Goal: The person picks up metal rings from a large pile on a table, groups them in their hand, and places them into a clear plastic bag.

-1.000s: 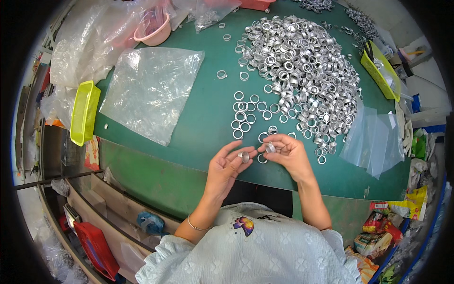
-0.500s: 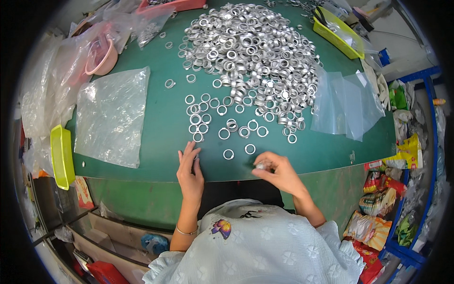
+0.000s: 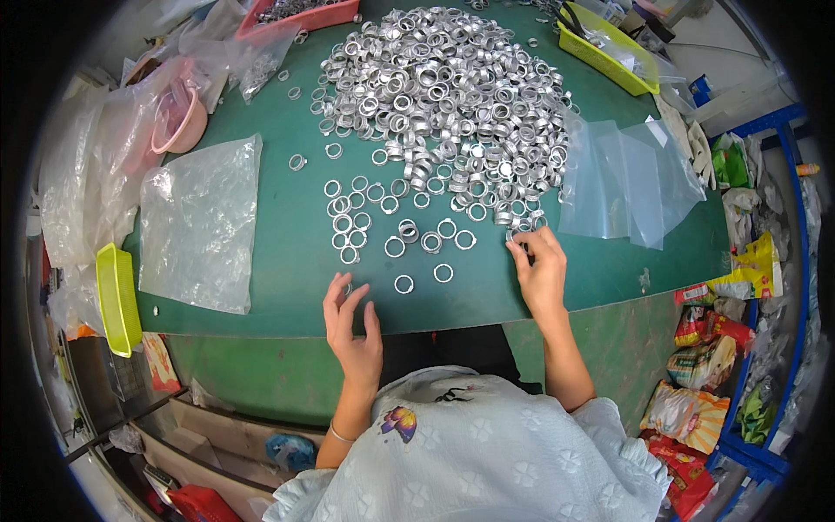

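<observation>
A large heap of silvery metal rings [image 3: 452,87] covers the far middle of the green table. Nearer to me, several loose rings [image 3: 395,247] lie flat, some with a small tab on the rim. My right hand [image 3: 544,270] reaches to the heap's near right corner. Its thumb and index finger close on a metal ring there, partly covered by the fingertips. By the table's front edge, my left hand [image 3: 354,329] rests with fingers apart. One ring [image 3: 348,289] shows between its fingertips, just below a small cluster of rings [image 3: 350,254].
A clear plastic bag [image 3: 202,228] lies flat at left, beside a yellow-green tray [image 3: 117,296] and a pink basin [image 3: 181,126]. Bluish plastic bags [image 3: 622,187] lie right of the heap. A yellow basket [image 3: 609,54] and a red tray [image 3: 300,16] stand at the back.
My right hand has moved from the table's front edge forward and right to the heap's corner. The shiny small thing it pinched before no longer shows. My left hand's fingers have spread wider.
</observation>
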A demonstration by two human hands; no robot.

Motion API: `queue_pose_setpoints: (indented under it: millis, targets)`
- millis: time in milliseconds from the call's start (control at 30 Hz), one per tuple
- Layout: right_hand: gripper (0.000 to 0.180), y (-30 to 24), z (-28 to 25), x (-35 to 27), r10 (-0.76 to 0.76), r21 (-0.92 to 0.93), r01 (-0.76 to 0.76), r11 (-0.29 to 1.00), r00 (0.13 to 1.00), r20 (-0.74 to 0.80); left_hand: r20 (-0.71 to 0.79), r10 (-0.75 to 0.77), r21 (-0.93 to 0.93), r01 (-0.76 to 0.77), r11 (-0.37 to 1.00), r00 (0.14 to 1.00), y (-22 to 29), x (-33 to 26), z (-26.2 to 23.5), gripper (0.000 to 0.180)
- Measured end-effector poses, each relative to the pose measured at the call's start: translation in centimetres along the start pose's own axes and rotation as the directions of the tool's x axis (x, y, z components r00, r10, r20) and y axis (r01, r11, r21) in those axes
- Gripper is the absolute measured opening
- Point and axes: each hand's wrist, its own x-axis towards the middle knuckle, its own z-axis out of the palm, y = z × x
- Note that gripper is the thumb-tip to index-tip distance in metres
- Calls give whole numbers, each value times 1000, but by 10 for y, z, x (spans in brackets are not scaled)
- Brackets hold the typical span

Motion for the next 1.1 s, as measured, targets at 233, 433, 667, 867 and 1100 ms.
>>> queue_pose_setpoints:
  millis: [233, 433, 667, 867, 1100]
  targets:
    - [7, -16, -22, -12, 248, 748, -497, 439, 867, 431, 42, 11, -67, -8, 998, 999, 18, 3, 1, 28]
    - [5, -36, -26, -21, 84, 808, -482, 339, 871, 484, 311, -176, -489, 316, 813, 934, 29, -2, 11, 32]
    - [17, -52, -16, -35, -145, 599, -237, 765, 843, 518, 786, -266, -498, 827, 262, 558, 43, -3, 25, 31]
    - [34, -51, 2, -25, -44, 349, -97, 932, 926, 375, 752, -361, -451, 830, 328, 551, 23, -19, 16, 31]
    - [31, -48, 29, -21, -62, 479, -189, 858, 886, 460, 545, -381, -615, 665, 424, 747, 30, -20, 10, 35]
